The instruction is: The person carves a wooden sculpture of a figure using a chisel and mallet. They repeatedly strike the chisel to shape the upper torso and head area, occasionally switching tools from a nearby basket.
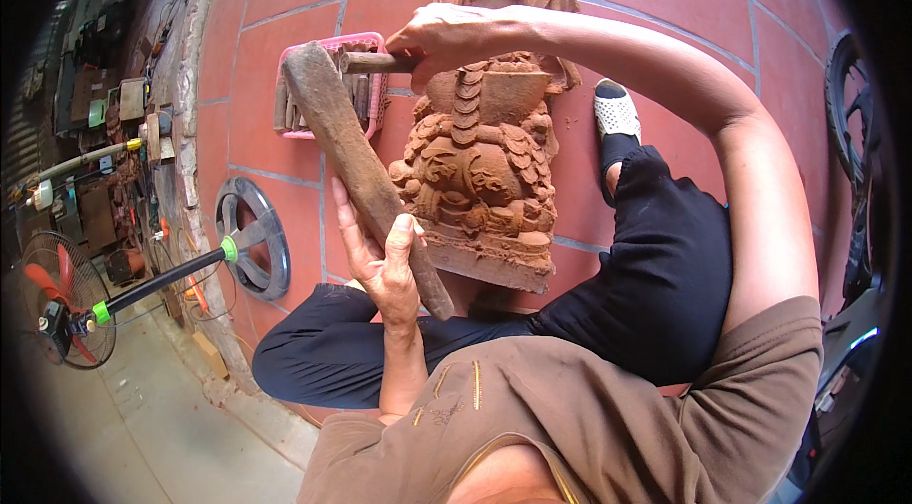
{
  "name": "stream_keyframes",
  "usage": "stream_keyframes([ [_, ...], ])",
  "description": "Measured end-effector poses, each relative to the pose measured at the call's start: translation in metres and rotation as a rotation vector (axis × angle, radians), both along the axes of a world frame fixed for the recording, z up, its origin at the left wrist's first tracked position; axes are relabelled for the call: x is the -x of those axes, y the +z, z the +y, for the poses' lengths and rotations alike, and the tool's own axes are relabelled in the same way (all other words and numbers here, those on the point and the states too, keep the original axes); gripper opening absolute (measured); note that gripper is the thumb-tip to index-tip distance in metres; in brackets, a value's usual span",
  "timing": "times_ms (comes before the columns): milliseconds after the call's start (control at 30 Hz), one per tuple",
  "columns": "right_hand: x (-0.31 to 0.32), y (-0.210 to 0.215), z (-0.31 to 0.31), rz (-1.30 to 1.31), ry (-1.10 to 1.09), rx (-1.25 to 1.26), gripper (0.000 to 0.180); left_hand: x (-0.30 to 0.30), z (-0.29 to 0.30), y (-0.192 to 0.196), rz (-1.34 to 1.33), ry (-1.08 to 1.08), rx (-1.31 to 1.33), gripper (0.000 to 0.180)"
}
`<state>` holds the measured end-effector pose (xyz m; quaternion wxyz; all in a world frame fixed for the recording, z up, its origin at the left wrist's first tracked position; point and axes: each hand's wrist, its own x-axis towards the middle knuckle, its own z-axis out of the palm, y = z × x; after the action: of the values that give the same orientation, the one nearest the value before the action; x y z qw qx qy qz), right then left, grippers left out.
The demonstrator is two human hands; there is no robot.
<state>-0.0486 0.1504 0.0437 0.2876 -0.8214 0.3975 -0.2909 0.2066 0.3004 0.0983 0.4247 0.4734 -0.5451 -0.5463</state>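
Note:
My left hand (385,271) holds a heavy wooden mallet (347,138), thumb lying across it and the other fingers stretched along its far side. The mallet's thick end rises over the pink basket, and its narrow end points toward my lap. Reaching across the top of the carving, my right hand (442,38) is closed around a wood-handled chisel (372,62). The handle butt sticks out to the left, beside the mallet head; my hand hides the blade. Beneath lies a reddish-brown carved wooden statue (475,167) with scale-like and rounded relief. I cannot tell whether the blade touches it.
A pink basket (378,114) with several wooden-handled tools stands left of the statue. Farther left are a round grey fan base (255,238) and a standing fan (66,300) with red blades. My bent legs flank the statue's near end. A black wheel (848,110) stands at right.

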Motion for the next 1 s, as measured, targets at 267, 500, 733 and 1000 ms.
stream_keyframes([
  [267, -0.001, -0.004, -0.004, -0.008, -0.011, 0.028, 0.029, -0.002, -0.010, 0.003, 0.013, 0.015, 0.010, 0.075],
  [500, -0.001, -0.004, -0.003, -0.025, -0.042, 0.043, 0.028, 0.000, -0.013, 0.010, 0.019, 0.054, -0.002, 0.074],
  [733, -0.005, -0.010, -0.006, -0.027, -0.039, 0.083, 0.029, -0.004, -0.017, 0.001, 0.047, -0.009, -0.062, 0.075],
  [1000, -0.010, -0.010, -0.007, 0.024, -0.009, 0.054, 0.028, -0.006, -0.022, 0.000, 0.015, 0.041, -0.040, 0.075],
])
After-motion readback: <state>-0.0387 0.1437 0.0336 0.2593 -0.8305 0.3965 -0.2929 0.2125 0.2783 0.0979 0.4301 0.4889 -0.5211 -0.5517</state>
